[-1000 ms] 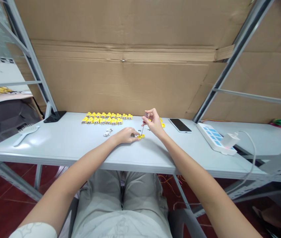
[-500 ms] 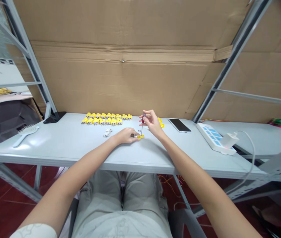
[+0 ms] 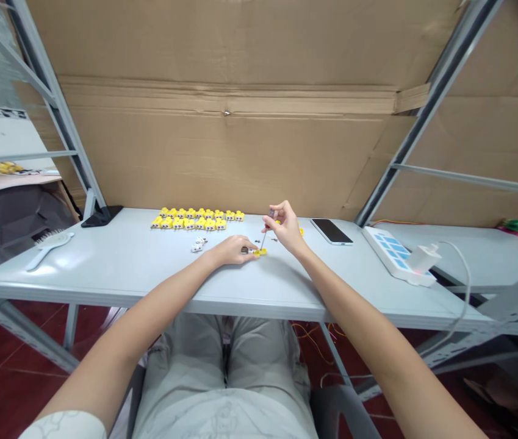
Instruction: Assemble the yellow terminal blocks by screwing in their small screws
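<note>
My left hand rests on the grey table and pinches a small yellow part flat against it. My right hand is closed round a small screwdriver, held nearly upright with its tip down on that yellow part. Behind my hands, two rows of several matching yellow parts are lined up. A few small white pieces lie just left of my left hand.
A dark phone lies right of my right hand. Farther right sits a white power strip with a white charger and cable plugged in. A white hairbrush lies at the table's left end. Cardboard sheets back the shelf frame.
My right hand has shifted slightly back and forth at the screwdriver's handle while its tip stays on the yellow part. My left hand has not moved.
</note>
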Available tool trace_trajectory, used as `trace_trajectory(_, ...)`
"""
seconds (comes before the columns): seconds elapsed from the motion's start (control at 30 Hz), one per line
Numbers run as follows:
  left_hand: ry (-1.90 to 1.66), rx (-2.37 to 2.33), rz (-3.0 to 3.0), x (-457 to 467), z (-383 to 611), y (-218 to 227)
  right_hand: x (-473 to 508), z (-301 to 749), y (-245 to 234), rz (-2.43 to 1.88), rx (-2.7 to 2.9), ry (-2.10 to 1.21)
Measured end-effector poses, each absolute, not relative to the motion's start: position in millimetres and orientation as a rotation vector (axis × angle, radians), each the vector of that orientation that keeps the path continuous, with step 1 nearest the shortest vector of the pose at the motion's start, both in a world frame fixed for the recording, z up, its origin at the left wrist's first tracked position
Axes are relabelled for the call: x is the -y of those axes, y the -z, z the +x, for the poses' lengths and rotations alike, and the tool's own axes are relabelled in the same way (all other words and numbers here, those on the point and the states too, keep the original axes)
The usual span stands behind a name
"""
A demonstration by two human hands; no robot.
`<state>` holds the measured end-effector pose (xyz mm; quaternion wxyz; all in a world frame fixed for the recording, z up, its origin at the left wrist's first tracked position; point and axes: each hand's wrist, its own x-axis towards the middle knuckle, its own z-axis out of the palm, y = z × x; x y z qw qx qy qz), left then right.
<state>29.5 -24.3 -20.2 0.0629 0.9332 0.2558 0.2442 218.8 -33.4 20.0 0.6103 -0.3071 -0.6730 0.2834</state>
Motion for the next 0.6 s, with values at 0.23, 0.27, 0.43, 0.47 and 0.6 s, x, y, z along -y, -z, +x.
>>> trace_trajectory(0.23,-0.741,-0.774,2.817,24.3,28.5,19.8,34.1,218.6,-20.9,-0.681,1.583,-0.809)
trace_trajectory(0.27,-0.741,-0.776,2.817,24.4,28.5,19.8,34.3,217.7,-21.1,-0.683,1.586,-0.787)
trace_trajectory(0.43,-0.762,-0.773,2.788,24.3,28.3,20.5,38.5,214.8,-21.7,-0.684,1.584,-0.721)
trace_trajectory(0.47,-0.765,-0.767,2.786,24.1,28.3,20.6,38.9,215.2,-21.6,-0.679,1.584,-0.753)
trace_trajectory(0.6,-0.768,-0.765,2.791,22.9,28.4,20.7,35.4,217.9,-20.7,-0.673,1.583,-0.835)
